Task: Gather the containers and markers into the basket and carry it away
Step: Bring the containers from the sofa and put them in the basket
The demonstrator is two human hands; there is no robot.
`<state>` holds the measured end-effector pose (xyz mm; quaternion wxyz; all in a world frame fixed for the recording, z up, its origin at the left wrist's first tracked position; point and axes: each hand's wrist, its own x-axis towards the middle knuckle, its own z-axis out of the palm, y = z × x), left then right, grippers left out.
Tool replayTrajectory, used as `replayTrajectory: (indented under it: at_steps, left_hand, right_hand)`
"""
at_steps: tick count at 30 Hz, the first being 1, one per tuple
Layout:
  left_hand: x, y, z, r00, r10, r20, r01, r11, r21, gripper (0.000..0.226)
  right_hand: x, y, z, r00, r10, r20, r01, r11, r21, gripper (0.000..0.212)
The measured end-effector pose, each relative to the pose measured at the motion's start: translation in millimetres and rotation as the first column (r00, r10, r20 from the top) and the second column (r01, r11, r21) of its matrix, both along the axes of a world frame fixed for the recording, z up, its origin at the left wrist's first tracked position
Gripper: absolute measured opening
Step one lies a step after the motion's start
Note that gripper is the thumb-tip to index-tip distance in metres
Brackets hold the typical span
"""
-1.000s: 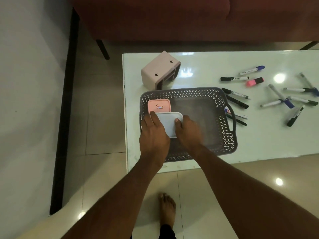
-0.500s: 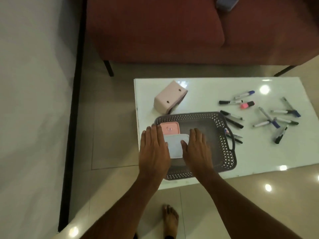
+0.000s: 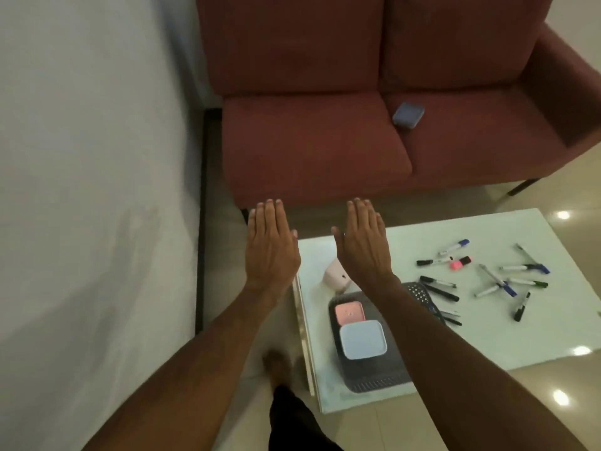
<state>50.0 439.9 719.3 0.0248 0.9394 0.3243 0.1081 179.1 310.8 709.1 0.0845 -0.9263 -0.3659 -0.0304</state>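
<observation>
A dark grey perforated basket [image 3: 374, 380] sits at the near left of the white table [image 3: 494, 340]. Inside it lie a small pink container [image 3: 349, 313] and a larger pale blue container [image 3: 362, 339] in front of it. Several markers [image 3: 497, 281] are scattered on the table to the right of the basket. Another blue container [image 3: 408, 114] rests on the sofa seat. My left hand [image 3: 270, 245] and my right hand [image 3: 362, 242] are raised flat, palms down, fingers together, above the table's far left edge. Both hold nothing.
A pink box [image 3: 335, 277] lies on its side behind the basket, partly hidden by my right wrist. A dark red sofa [image 3: 312, 151] stands beyond the table. A white wall [image 3: 91, 190] runs along the left. My foot [image 3: 276, 362] is on the tiled floor.
Both hands have let go of the pale blue container, left in the basket, and lifted up and away. The view has tilted upward, bringing the sofa and its blue container into sight.
</observation>
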Motion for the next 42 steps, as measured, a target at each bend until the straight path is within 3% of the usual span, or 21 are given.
replayTrajectory:
  at_steps: [6,16,33,42]
  left_hand:
    - [73.5,84.1,52.5,0.996,-0.079,0.043,0.077,0.995,0.056,0.062]
    - [213.9,194.4,98.2,0.981,-0.182,0.072,0.178,0.983,0.051,0.061]
    - [463.5,375.1,87.6,0.890,-0.453,0.044,0.452,0.891,0.032,0.060]
    - [597.1,372.9,72.4,0.823,-0.565,0.054,0.566,0.824,0.004,0.060]
  right_hand:
    - [67.8,73.9,53.7,0.998,-0.041,0.053,0.036,0.994,0.107,0.059]
    - [188.2,181.6,92.5,0.991,-0.107,0.080,0.093,0.984,0.155,0.057]
    - [400.3,336.7,83.9,0.920,-0.378,0.100,0.363,0.921,0.142,0.056]
    - [505.1,333.9,70.6,0.877,-0.478,0.051,0.469,0.873,0.133,0.057]
